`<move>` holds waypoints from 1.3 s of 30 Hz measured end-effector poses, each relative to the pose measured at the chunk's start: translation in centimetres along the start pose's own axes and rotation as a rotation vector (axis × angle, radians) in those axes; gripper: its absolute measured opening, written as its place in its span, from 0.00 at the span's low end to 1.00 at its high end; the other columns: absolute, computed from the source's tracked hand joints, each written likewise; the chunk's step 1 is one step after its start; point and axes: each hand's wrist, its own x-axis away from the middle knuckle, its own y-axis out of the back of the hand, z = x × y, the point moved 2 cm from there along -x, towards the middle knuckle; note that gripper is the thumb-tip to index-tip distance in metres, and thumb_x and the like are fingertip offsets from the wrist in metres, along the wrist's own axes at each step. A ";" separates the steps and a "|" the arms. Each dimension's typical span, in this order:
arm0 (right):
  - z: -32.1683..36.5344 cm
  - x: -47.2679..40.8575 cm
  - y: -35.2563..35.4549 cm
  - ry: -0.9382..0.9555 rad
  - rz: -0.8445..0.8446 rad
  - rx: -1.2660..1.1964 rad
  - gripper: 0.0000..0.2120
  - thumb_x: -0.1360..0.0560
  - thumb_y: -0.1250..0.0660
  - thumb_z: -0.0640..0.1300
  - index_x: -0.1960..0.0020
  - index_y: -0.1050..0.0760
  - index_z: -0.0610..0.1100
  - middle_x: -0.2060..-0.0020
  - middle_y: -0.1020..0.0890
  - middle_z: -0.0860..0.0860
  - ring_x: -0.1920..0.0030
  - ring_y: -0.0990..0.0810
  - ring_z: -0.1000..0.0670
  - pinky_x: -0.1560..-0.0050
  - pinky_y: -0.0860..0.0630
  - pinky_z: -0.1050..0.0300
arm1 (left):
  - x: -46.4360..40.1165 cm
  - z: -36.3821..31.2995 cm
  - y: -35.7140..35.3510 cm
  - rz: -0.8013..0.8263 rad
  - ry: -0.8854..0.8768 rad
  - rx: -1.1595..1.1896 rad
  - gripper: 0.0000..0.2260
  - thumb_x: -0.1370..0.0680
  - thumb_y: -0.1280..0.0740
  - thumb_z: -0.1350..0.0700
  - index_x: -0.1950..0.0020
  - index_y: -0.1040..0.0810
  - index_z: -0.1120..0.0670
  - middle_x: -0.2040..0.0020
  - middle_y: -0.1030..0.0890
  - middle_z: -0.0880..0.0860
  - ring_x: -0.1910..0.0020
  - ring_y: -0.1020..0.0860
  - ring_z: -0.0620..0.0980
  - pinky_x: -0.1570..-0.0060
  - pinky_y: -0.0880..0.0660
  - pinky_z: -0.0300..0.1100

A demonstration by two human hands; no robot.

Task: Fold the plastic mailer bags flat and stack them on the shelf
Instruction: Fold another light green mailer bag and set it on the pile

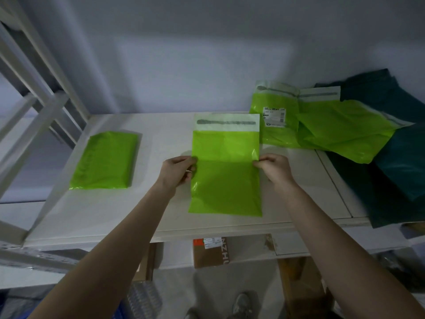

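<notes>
We see a lime-green mailer bag (226, 171) lying flat on the white shelf (161, 208), near the middle of its front half, white adhesive flap pointing toward the back edge. Left hand (177, 172) pinches the bag's left edge at mid-height, right hand (273, 169) pinches the right edge at the same height — each grip is closed on the plastic, thumbs on top as far as we can tell. A crease line runs across the bag between the two hands. Toward the shelf's left edge sits a folded green bag (104, 161), flat, well apart from the held one. At the back right corner lies a loose pile of green mailers (322, 125), one with a printed label (274, 117), overlapping each other and resting against dark teal bags (395, 157) that spill over the right edge. Below the front edge — a cardboard box (211, 253) with a label, and a shoe (241, 306) on the floor.
</notes>
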 end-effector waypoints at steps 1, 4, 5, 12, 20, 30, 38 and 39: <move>0.1 -0.1 0.2 -0.003 -0.005 -0.002 0.07 0.30 0.29 0.37 0.51 0.20 0.40 0.68 0.24 0.50 0.71 0.29 0.57 0.71 0.36 0.64 | 0.0 -0.2 -0.3 0.029 0.010 0.040 0.03 0.24 0.33 0.60 0.53 0.21 0.59 0.73 0.22 0.49 0.80 0.29 0.41 0.78 0.32 0.31; 0.5 0.0 0.4 -0.059 0.040 -0.096 0.04 0.27 0.34 0.36 0.52 0.23 0.40 0.72 0.21 0.48 0.82 0.27 0.56 0.81 0.38 0.69 | -0.2 -0.5 -1.3 0.106 0.037 0.174 0.06 0.22 0.37 0.63 0.48 0.24 0.64 0.71 0.18 0.50 0.76 0.23 0.40 0.77 0.29 0.29; 0.6 0.1 0.4 -0.074 0.062 -0.143 0.03 0.26 0.36 0.35 0.54 0.25 0.40 0.71 0.19 0.47 0.83 0.26 0.55 0.82 0.37 0.70 | -0.4 -0.6 -1.5 0.119 0.049 0.213 0.07 0.21 0.38 0.64 0.45 0.25 0.65 0.71 0.17 0.50 0.75 0.22 0.40 0.76 0.28 0.29; 1.0 -0.5 0.0 -0.146 0.145 -0.334 0.08 0.23 0.43 0.34 0.59 0.31 0.42 0.56 0.20 0.40 0.79 0.21 0.51 0.78 0.26 0.64 | -1.3 -1.0 -2.8 0.180 0.155 0.340 0.11 0.21 0.37 0.56 0.40 0.25 0.57 0.65 0.16 0.52 0.71 0.18 0.44 0.73 0.24 0.33; 0.1 -1.5 -0.1 -0.241 0.153 -0.465 0.18 0.19 0.50 0.48 0.57 0.27 0.39 0.61 0.20 0.43 0.76 0.20 0.50 0.76 0.25 0.64 | -2.5 -0.9 -3.6 0.174 0.179 0.317 0.14 0.18 0.48 0.52 0.54 0.28 0.59 0.57 0.23 0.56 0.71 0.18 0.47 0.72 0.22 0.36; -0.5 -1.8 0.2 -0.258 0.157 -0.433 0.12 0.22 0.42 0.49 0.57 0.26 0.43 0.60 0.20 0.46 0.72 0.19 0.47 0.64 0.22 0.55 | -3.0 -0.3 -3.2 0.147 0.033 -0.072 0.12 0.24 0.34 0.64 0.41 0.23 0.64 0.64 0.22 0.54 0.73 0.23 0.42 0.70 0.24 0.32; -0.8 -1.7 0.6 -0.210 0.172 -0.442 0.06 0.26 0.37 0.38 0.59 0.26 0.34 0.66 0.27 0.46 0.66 0.28 0.48 0.66 0.34 0.58 | -2.6 0.4 -2.7 0.140 -0.031 -0.098 0.18 0.24 0.35 0.65 0.34 0.28 0.58 0.52 0.22 0.55 0.60 0.26 0.49 0.62 0.28 0.39; -0.9 -1.6 0.6 -0.173 0.160 -0.383 0.07 0.27 0.36 0.36 0.52 0.25 0.32 0.62 0.25 0.45 0.63 0.26 0.48 0.65 0.32 0.58 | -2.5 0.3 -2.7 0.143 -0.044 -0.091 0.19 0.24 0.35 0.66 0.33 0.29 0.58 0.49 0.23 0.55 0.60 0.25 0.49 0.61 0.28 0.39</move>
